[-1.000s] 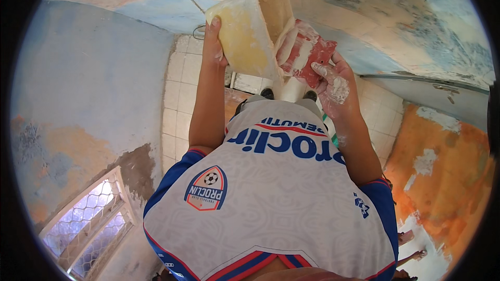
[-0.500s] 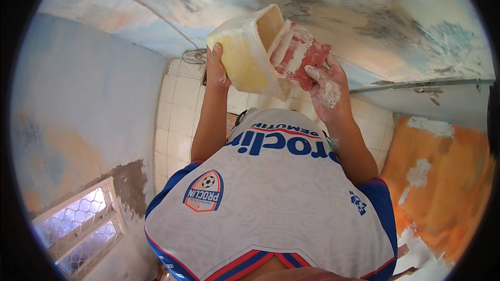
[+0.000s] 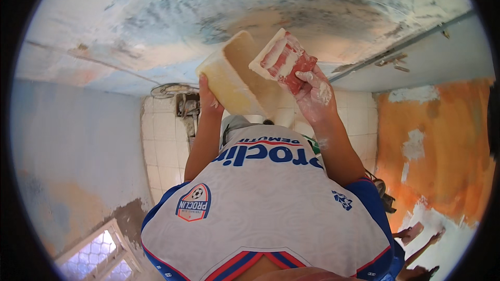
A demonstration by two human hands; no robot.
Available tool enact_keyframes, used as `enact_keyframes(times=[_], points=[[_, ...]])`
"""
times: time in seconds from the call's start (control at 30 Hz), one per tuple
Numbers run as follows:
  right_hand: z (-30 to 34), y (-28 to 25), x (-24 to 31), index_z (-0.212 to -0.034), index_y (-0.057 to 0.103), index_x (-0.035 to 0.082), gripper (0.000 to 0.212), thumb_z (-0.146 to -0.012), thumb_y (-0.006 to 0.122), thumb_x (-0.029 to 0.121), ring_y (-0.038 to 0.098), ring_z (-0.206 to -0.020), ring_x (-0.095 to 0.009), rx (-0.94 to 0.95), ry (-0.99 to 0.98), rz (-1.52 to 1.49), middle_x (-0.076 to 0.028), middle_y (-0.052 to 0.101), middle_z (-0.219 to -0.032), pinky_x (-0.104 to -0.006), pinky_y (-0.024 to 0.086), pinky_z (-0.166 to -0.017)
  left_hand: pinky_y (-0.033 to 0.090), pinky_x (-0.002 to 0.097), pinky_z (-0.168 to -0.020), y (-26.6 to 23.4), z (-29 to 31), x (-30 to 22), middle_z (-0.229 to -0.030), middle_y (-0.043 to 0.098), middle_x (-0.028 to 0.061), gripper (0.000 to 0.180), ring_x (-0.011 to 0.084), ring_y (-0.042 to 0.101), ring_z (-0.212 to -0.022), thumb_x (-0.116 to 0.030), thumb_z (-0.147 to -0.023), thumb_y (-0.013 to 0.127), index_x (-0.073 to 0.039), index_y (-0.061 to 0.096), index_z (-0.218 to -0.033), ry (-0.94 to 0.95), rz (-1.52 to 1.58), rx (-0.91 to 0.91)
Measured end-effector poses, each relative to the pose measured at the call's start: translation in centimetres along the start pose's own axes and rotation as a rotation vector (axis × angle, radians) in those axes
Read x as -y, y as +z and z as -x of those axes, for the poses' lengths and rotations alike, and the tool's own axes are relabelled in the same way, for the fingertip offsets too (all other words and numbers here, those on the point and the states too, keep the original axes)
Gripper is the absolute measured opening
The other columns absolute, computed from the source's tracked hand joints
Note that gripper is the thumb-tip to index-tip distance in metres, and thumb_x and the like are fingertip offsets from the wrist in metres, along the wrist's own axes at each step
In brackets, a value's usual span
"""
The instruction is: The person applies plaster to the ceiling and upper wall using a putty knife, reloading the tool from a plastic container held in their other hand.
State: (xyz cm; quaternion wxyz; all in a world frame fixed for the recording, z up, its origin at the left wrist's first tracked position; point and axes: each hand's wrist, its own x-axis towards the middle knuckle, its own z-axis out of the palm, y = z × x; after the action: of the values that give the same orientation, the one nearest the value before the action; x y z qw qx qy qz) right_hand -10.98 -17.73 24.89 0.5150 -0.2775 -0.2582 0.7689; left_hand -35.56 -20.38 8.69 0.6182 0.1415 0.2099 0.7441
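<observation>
A yellow plastic tub [image 3: 227, 81], its rim smeared with white putty, is gripped at its left side by my left hand [image 3: 209, 96]. The tub is tilted, its open mouth turned toward the right. My right hand [image 3: 316, 92] has a red putty scraper [image 3: 287, 62] pinched between thumb and fingers. Thick white putty covers the scraper's flat face and edge, and some sticks to my right thumb and palm. The scraper's blade hovers just beside the tub's mouth, apart from its rim. How much putty lies inside the tub I cannot tell.
A patchy blue, white and peach wall [image 3: 172, 26] stands close ahead. Pale tiles [image 3: 161, 135] cover the floor, with a coiled wire [image 3: 166, 90] near the wall. A grilled window [image 3: 99, 252] is at lower left, an orange wall [image 3: 442, 145] right. Another person's hands [image 3: 435, 238] show lower right.
The scraper has come out of the tub's mouth and is lifted away from the rim. The tub sits lower and further left in view. The other person's arms have come into sight.
</observation>
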Motion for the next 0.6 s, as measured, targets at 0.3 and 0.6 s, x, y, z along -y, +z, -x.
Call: enact_keyframes(times=[0.3,0.6], points=[[8.8,14.3,-1.7,-0.147,0.038,0.006,0.054,-0.095,0.053,0.003,0.057,-0.126,-0.030,-0.042,-0.317,0.025,-0.013,0.051,-0.144,-0.0411,0.056,-0.097,0.043,0.0491,-0.109,-0.4,7.5,-13.4,-0.147,0.049,0.0106,0.069,0.0309,0.050,-0.132,-0.058,-0.098,0.048,-0.012,0.039,-0.149,-0.106,0.194,0.160],[21.1,36.5,-4.6,-0.141,0.044,0.004,0.044,-0.098,0.051,0.002,0.060,-0.121,-0.025,-0.112,-0.628,-0.048,-0.012,0.056,-0.135,-0.0434,0.053,-0.102,0.041,0.0480,-0.110,0.2,24.0,-38.8,-0.149,0.047,0.0103,0.073,0.0309,0.048,-0.134,-0.060,-0.097,0.049,-0.013,0.035,-0.151,-0.066,0.131,0.116]])
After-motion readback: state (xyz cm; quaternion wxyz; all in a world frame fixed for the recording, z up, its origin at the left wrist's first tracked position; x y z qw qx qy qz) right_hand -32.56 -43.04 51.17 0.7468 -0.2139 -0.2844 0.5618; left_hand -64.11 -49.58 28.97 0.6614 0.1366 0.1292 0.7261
